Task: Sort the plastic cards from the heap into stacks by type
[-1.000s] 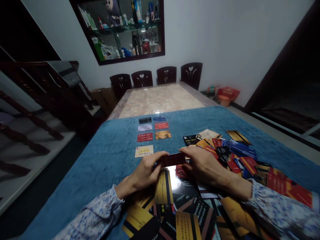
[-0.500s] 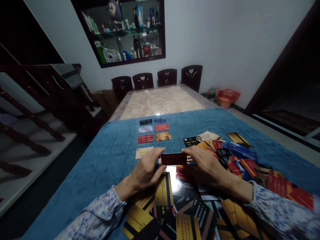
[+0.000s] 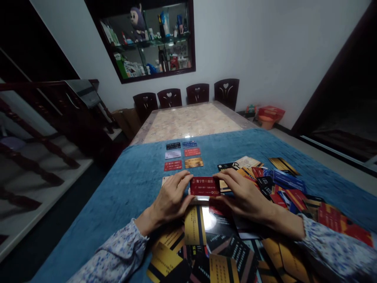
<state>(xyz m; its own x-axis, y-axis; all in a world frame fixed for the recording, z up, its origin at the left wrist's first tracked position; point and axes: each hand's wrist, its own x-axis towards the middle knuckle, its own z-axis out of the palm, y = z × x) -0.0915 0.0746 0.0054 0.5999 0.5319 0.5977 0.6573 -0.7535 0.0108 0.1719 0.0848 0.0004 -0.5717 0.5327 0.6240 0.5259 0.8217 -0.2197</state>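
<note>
A dark red card with gold lettering is held up between my two hands, its printed face toward me. My left hand pinches its left edge between thumb and fingers, and my right hand pinches the right edge. Under and in front of my hands lies a loose pile of gold, black and red cards. Behind my left hand a pale card is partly covered. Farther off, several cards lie in two columns, among them a red card and a gold card.
Another heap of mixed cards spreads to the right of my right hand. A blue cloth covers the near part of the table. Dark chairs stand at its far end, and a railing runs along the left.
The dark red card has tilted so its lettering now faces me more fully. My hands keep their grip at both ends. The view has shifted slightly.
</note>
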